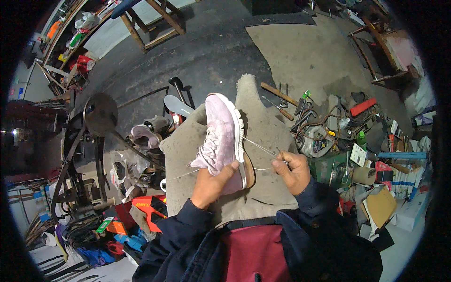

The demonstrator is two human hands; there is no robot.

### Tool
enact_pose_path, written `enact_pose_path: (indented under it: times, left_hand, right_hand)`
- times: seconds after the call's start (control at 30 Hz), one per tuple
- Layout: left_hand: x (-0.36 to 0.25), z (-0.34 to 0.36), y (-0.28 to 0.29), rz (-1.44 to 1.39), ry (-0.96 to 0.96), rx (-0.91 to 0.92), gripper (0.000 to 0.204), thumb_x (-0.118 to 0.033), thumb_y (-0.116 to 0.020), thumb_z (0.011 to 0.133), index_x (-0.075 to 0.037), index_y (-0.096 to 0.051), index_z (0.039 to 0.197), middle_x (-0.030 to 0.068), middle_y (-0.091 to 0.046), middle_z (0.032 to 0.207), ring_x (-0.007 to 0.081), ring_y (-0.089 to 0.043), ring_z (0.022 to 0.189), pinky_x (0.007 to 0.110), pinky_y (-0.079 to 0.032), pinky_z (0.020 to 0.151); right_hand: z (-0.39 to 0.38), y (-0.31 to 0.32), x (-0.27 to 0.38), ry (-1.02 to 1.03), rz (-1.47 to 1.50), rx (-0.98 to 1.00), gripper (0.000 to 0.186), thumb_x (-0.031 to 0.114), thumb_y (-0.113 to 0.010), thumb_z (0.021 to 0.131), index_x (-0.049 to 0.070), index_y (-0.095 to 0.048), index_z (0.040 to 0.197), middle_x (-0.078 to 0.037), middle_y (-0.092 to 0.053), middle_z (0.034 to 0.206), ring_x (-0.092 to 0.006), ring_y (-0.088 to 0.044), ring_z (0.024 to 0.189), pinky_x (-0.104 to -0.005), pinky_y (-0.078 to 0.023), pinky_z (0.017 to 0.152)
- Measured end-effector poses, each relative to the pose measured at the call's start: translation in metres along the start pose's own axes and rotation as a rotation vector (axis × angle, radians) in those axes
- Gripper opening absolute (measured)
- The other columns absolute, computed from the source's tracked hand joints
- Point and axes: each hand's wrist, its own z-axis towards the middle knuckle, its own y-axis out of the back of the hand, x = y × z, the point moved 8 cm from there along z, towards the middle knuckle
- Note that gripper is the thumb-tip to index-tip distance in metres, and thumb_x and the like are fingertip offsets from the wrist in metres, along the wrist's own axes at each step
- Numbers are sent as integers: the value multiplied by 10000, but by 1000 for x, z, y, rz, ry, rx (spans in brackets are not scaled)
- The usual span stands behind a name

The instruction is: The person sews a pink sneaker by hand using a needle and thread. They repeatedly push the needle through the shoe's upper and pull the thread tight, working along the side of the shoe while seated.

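Observation:
A pale pink sneaker with a white sole lies on its side on a beige cloth over my lap. My left hand grips the heel end of the sneaker. My right hand is closed around a thin needle-like tool and a thread. The thread runs taut from that hand to the sole edge of the sneaker. A second strand trails off to the left of the shoe.
Hammers and hand tools lie on the ground at the right among a heap of wires, bottles and boxes. Another shoe and an iron stand sit left. Wooden stools stand further back.

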Motion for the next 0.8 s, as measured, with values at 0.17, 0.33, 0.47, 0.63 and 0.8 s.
enact_pose_path:
  times: [0.17, 0.33, 0.47, 0.63, 0.8]
  left_hand:
    - [-2, 0, -2, 22, 37, -27, 502, -151, -727, 958, 40, -559, 1391, 84, -651, 1302, 184, -602, 1163, 342, -472, 1019]
    - [-3, 1, -2, 7, 24, -23, 501, -155, -720, 962, 37, -557, 1396, 85, -654, 1300, 187, -601, 1162, 341, -469, 1020]
    - [-3, 0, -1, 24, 27, -14, 504, -163, -714, 965, 33, -555, 1401, 86, -653, 1303, 191, -600, 1164, 337, -468, 1018]
    - [-2, 0, 0, 26, 3, -22, 513, -164, -716, 963, 34, -550, 1406, 89, -650, 1309, 194, -600, 1168, 336, -464, 1022]
    - [-6, -1, 1, 36, -27, -42, 524, -148, -715, 960, 39, -538, 1417, 91, -651, 1319, 200, -607, 1167, 338, -463, 1027]
  right_hand:
    - [-4, 3, -12, -52, 120, -20, 384, 310, -586, 1049, 16, -584, 801, 1, -470, 627, -69, -439, 608, -292, -349, 554]
    - [-6, 1, -25, -75, 354, -9, 438, 373, -548, 1070, 35, -548, 792, 39, -438, 641, -67, -377, 585, -276, -298, 541]
    - [-7, 1, -29, -56, 440, -14, 461, 395, -522, 1081, 61, -520, 763, 48, -423, 643, -60, -343, 573, -262, -273, 533]
    - [-9, 0, -33, -57, 524, -20, 482, 405, -511, 1088, 81, -481, 733, 39, -398, 640, -60, -324, 560, -258, -264, 522]
    - [-5, -1, -26, -69, 619, -3, 514, 425, -514, 1085, 96, -425, 701, 42, -357, 632, -64, -304, 551, -250, -263, 513]
